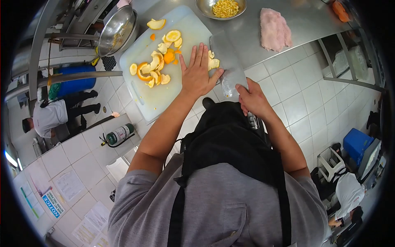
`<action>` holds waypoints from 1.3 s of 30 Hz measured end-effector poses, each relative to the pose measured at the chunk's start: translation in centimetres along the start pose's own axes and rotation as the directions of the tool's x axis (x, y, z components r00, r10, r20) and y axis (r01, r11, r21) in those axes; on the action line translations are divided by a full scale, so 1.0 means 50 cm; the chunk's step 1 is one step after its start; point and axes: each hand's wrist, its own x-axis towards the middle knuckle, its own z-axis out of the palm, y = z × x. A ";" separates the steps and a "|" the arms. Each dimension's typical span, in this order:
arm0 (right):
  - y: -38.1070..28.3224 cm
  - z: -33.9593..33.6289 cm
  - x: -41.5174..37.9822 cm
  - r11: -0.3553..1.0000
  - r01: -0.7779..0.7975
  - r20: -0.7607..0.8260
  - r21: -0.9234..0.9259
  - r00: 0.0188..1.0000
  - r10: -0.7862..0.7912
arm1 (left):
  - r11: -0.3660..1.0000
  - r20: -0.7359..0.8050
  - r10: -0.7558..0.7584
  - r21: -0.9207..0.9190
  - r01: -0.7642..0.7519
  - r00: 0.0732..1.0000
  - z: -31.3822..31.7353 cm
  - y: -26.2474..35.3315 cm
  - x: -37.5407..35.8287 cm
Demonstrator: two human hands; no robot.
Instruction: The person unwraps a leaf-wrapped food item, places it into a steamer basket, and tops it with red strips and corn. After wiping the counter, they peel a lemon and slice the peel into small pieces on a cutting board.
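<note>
My left hand point(199, 74) lies flat over the right side of the white cutting board point(142, 103), fingers stretched, its thumb reaching toward the blade. My right hand point(255, 99) is wrapped round the handle of a cleaver point(230, 61), whose broad blade points away from me along the board's right edge. A piece of orange peel point(213, 63) rests beside the blade, just past my left thumb. Left of my left hand, several curved orange peels point(154, 62) lie in a loose pile. One more peel point(156, 24) sits near the board's far left corner.
Beyond the board is a metal bowl of chopped yellow bits point(224, 8); a larger metal bowl point(117, 33) stands at the left. A pink cloth point(274, 29) lies on the steel counter point(247, 45). Two people point(51, 117) work in the background. A fire extinguisher point(120, 134) is at lower left.
</note>
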 end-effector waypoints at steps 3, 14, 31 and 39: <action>0.000 0.003 0.032 0.999 0.024 -0.007 -0.024 1.000 -0.024 | 1.000 0.007 -0.002 0.000 0.002 1.000 0.000 0.001 0.001; -0.010 -0.001 0.002 0.998 0.003 0.035 -0.060 0.999 -0.001 | 1.000 0.014 0.001 0.003 -0.001 1.000 -0.005 0.001 0.001; 0.008 0.026 0.043 0.988 0.094 -0.002 -0.123 0.995 -0.095 | 0.998 0.015 -0.006 -0.061 0.007 1.000 -0.004 -0.010 -0.015; -0.010 0.010 -0.010 0.980 0.083 0.007 -0.180 0.997 -0.083 | 0.997 -0.025 -0.080 0.017 0.080 0.996 0.005 -0.007 -0.039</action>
